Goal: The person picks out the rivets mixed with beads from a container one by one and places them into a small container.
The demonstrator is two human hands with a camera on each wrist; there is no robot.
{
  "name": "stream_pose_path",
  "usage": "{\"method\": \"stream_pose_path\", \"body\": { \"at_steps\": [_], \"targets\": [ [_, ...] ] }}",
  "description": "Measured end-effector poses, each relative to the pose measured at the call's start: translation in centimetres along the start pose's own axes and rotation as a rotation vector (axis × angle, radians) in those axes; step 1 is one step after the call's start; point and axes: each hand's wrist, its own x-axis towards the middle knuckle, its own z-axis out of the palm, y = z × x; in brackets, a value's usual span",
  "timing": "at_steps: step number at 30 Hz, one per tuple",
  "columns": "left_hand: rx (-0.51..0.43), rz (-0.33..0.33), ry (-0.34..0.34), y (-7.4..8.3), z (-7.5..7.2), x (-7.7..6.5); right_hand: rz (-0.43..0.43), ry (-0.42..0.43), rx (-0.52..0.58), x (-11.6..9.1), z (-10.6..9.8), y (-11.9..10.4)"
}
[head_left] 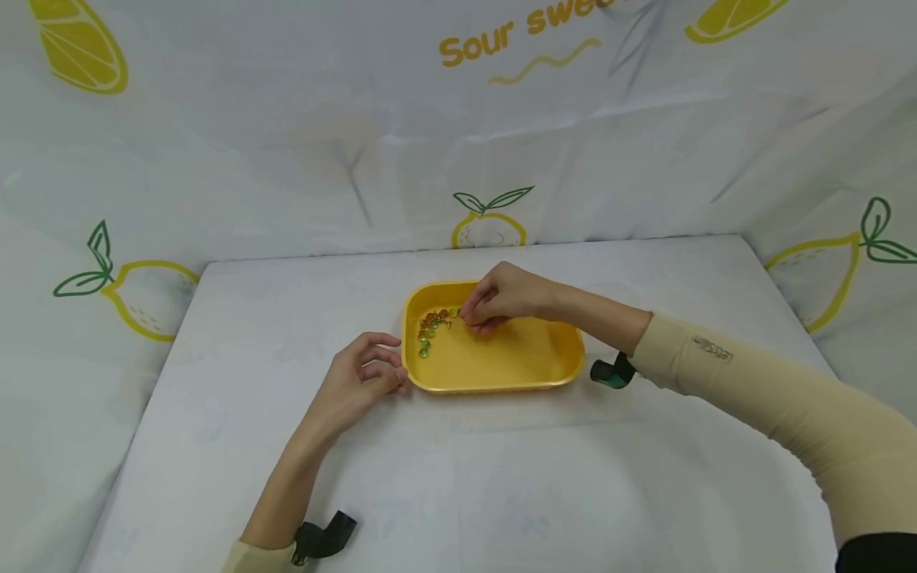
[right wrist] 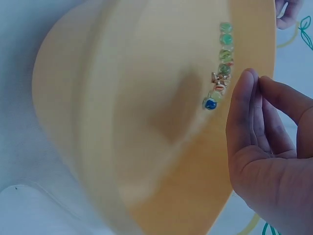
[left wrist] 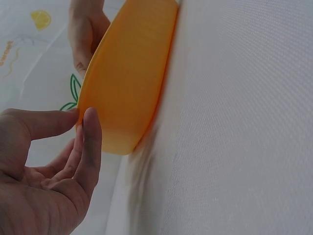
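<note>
A yellow tray (head_left: 501, 362) sits on the white-covered table. Inside its left part lies a curved row of small shiny bead-like pieces (head_left: 432, 320) in green, amber and gold. A blue piece (right wrist: 210, 104) ends that row in the right wrist view. My right hand (head_left: 510, 293) reaches over the tray's far side, thumb and forefinger tips together near the row's end; nothing shows between them. Against the tray's left outer edge, my left hand (head_left: 361, 378) rests its fingertips, with loosely bent fingers. The left wrist view shows them at the rim.
White cloth (head_left: 458, 493) spreads over the table around the tray. Behind it hangs a white curtain (head_left: 286, 143) with lemon prints. Dark wrist mounts (head_left: 325, 537) and beige sleeves (head_left: 759, 390) are on my forearms.
</note>
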Motion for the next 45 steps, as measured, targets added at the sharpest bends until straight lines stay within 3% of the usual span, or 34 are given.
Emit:
{"method": "stream_pose_path", "body": {
  "at_steps": [20,45],
  "targets": [
    [0.003,0.003,0.005,0.0,0.0,0.0,-0.03,0.038,0.047,-3.3,-1.8,-1.3],
    [0.004,0.0,0.001,-0.1,0.0,0.2,-0.102,0.106,0.046,-6.9,-2.8,-1.0]
  ]
}}
